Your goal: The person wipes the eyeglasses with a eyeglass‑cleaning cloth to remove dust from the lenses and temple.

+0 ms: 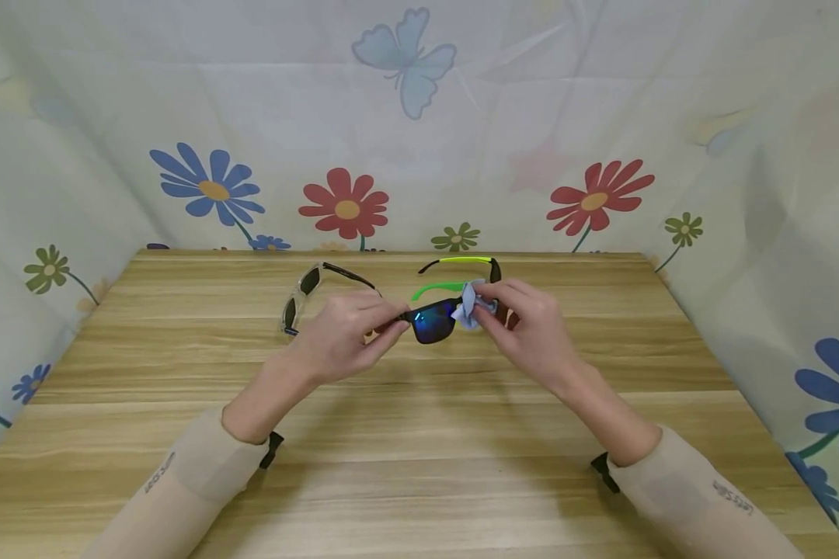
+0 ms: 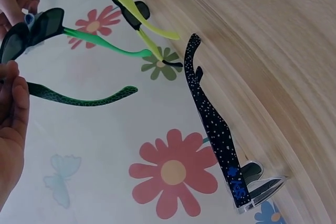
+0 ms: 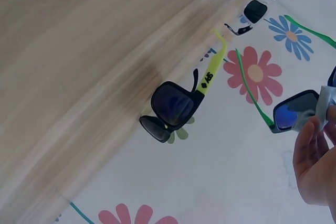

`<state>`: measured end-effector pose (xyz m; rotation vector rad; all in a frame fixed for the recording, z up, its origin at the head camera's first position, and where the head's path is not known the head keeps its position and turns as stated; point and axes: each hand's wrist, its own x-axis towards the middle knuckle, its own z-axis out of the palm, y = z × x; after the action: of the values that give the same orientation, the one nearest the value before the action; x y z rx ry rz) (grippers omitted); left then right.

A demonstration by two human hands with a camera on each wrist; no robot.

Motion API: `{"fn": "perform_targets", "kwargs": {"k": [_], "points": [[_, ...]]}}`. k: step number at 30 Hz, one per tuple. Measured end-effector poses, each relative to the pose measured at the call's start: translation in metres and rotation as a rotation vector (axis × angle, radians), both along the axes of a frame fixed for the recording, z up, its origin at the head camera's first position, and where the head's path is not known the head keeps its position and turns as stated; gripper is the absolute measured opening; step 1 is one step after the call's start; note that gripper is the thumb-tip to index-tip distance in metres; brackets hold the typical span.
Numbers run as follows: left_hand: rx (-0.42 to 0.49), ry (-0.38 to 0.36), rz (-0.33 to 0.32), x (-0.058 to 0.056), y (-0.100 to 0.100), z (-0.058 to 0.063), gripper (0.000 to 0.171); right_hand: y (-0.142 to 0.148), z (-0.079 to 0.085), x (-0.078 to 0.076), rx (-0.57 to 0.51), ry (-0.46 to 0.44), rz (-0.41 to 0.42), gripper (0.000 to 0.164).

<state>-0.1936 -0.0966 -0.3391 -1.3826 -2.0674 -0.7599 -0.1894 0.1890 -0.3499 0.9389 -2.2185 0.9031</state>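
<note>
I see the left hand (image 1: 346, 334) pinching the sunglasses (image 1: 433, 324) at nine o'clock, the right hand (image 1: 531, 332) pinching a blue cloth (image 1: 468, 307) at three, seemingly against a lens (image 3: 286, 119).

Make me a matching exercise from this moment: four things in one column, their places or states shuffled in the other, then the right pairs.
Things
1. cloth
2. green-armed sunglasses
3. yellow-armed sunglasses
4. clear-framed sunglasses

Places or states
A. on the table, leftmost pair
B. pinched in the right hand
C. on the table, right of the other resting pair
D. held by the left hand

Right pairs: 1-B, 2-D, 3-C, 4-A
</note>
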Motion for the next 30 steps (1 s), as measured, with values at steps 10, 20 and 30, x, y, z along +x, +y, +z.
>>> {"fn": "perform_targets", "kwargs": {"k": [10,20,30], "points": [[-0.067,0.06,-0.019,-0.001,-0.001,-0.002,0.016,-0.001,0.012,-0.002,0.167,-0.034,0.042,0.029],[-0.165,0.168,0.017,0.003,-0.001,-0.004,0.022,-0.001,0.018,-0.006,0.338,-0.073,0.068,0.024],[-0.186,0.128,0.002,0.003,-0.002,-0.007,0.021,-0.001,0.014,-0.006,0.467,0.008,0.104,0.018]]}}
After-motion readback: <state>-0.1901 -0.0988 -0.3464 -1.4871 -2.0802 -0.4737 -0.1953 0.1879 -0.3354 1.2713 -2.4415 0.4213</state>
